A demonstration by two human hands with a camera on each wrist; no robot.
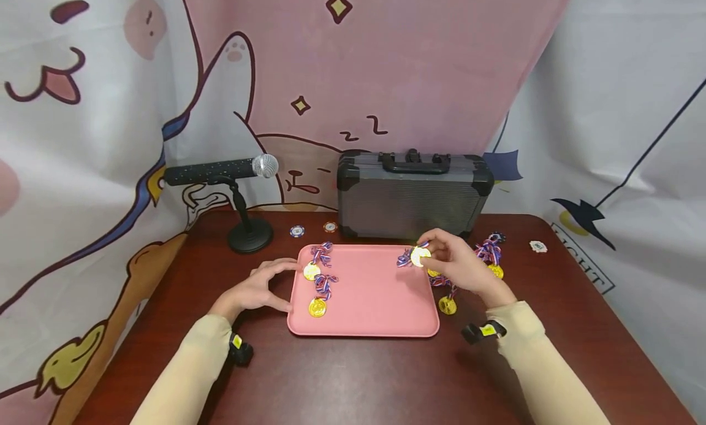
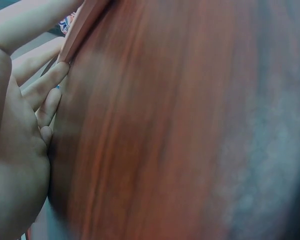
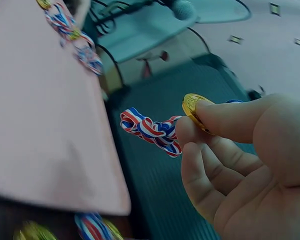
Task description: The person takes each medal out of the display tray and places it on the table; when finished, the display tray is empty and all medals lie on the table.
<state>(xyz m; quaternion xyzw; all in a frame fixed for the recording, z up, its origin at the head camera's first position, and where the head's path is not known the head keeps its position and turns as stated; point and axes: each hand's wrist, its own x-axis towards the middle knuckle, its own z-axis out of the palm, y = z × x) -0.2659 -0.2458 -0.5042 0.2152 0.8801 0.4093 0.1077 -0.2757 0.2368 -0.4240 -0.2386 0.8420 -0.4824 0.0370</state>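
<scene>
Medal (image 1: 420,256) pinched between thumb and fingers of the right hand (image 1: 459,264) above the pink tray's (image 1: 369,296) far right corner, left hand (image 1: 255,290) spread-fingered at its left rim: seemingly mid-placing, next calling for lowering and release

One pink tray (image 1: 375,290), two medals (image 1: 317,307) on it, one medal (image 1: 420,257) held above it, at least three more medals (image 1: 448,305) to its right, two poker chips (image 1: 297,231) and one case (image 1: 410,201) behind it, one chip (image 1: 538,246) off its right, one microphone (image 1: 220,172) on one stand (image 1: 250,235), left rear
</scene>
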